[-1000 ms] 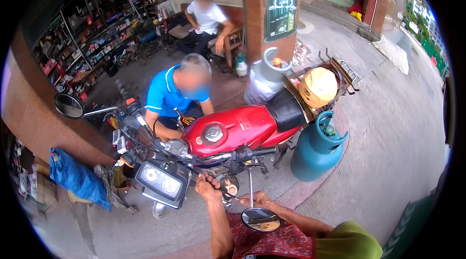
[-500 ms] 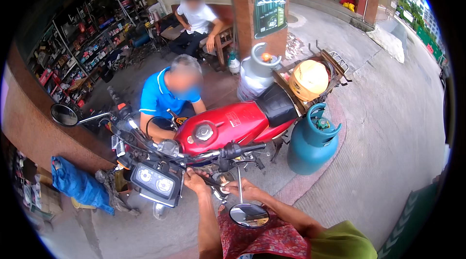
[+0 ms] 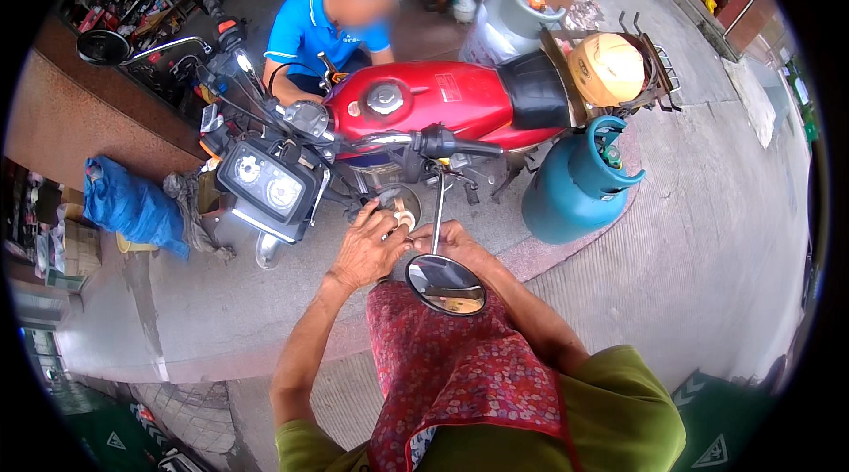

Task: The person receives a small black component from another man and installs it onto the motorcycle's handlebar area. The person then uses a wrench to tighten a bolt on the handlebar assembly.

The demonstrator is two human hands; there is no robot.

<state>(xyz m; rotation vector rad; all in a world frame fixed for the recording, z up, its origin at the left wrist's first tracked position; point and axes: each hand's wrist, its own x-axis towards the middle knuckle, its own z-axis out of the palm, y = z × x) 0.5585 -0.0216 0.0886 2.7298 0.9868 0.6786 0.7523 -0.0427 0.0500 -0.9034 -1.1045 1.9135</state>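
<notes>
A red motorcycle (image 3: 442,87) stands across the view in front of me. My left hand (image 3: 367,246) is beside its front end, fingers bent and closed toward the right hand. Just to the right, my right hand (image 3: 455,240) is pinched near the left fingertips. Whatever small thing the fingers hold cannot be made out. Just beyond the hands shows a round, pale container (image 3: 402,205) with light pieces in it. A mirror (image 3: 447,284) on a metal stem partly covers my right hand and forearm.
A person in a blue shirt (image 3: 301,25) crouches on the motorcycle's far side. A teal gas cylinder (image 3: 566,193) stands at right, a grey one (image 3: 504,25) behind the seat. A yellow helmet (image 3: 606,69) sits on the rear rack. A blue sack (image 3: 141,207) lies at left.
My left hand has left the dark part near the handlebar and come back toward my right hand. The view has tilted down, so my apron and both arms show more.
</notes>
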